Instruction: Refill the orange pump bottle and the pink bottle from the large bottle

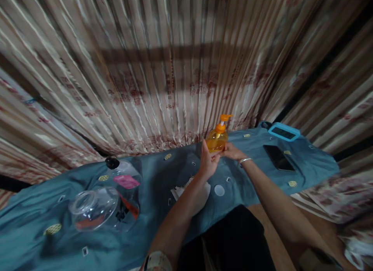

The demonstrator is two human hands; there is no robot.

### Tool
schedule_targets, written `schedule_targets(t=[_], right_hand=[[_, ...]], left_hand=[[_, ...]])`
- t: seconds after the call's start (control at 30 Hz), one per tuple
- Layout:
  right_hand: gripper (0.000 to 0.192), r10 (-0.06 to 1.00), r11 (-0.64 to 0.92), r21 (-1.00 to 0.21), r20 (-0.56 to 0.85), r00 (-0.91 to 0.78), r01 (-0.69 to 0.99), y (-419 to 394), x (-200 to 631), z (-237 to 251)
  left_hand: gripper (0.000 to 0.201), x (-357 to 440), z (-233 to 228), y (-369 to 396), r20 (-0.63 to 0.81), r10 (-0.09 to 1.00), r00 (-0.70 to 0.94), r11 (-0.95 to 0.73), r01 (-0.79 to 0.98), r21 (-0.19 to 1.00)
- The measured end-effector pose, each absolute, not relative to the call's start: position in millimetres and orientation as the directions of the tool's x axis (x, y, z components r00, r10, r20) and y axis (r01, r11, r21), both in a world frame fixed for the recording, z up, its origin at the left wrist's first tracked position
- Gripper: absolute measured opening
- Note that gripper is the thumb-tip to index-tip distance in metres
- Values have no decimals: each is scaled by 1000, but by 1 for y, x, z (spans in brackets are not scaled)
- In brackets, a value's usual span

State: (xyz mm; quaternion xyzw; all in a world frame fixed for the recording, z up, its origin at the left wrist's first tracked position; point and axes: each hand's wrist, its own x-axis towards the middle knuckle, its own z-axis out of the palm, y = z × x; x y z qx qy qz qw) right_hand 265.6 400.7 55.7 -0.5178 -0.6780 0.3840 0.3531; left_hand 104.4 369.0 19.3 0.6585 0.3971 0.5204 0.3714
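Two hands meet at the far edge of the table — both on the orange pump bottle, which stands upright on the blue cloth just before the striped curtain, its long axis vertical and its spout pointing right. The left hand cups the bottle's near-left side with the fingers curled round it; the right hand clasps it from the right — neither is nearer. Two phones lie toward the far right corner, and two clear glass jars lie toward the left end.
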Motion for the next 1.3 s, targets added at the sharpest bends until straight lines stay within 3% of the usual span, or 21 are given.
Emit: schedule_targets(t=[0.27, 0.57, 0.77, 0.9, 1.03, 1.17, 1.3], right_hand=[[39, 982, 37, -911, -44, -186, 411, 408, 278, 49], [40, 997, 43, -870, 10, -70, 492, 381, 265, 35], [40, 992, -32, -721, 62, 110, 693, 327, 260, 22], [38, 994, 41, -592, 108, 29, 805, 283, 212, 11], [42, 993, 95, -492, 109, -47, 866, 263, 143, -1], [38, 994, 102, -473, 83, -72, 875, 255, 110, -4], [35, 991, 114, -494, 122, -60, 862, 249, 115, 4]], left_hand=[[88, 110, 3, 368, 380, 912, 153, -395, 80, 915], [90, 97, -4, 356, 346, 923, 165, -366, 109, 924], [76, 18, -29, 284, 412, 906, 92, -419, 321, 849], [76, -38, -56, 239, 391, 918, -68, -302, 519, 800], [69, -48, -62, 224, 305, 951, -50, -218, 592, 776], [60, -41, -46, 220, 206, 977, -50, -160, 459, 874], [60, -52, -34, 216, 121, 974, -192, -84, 190, 978]])
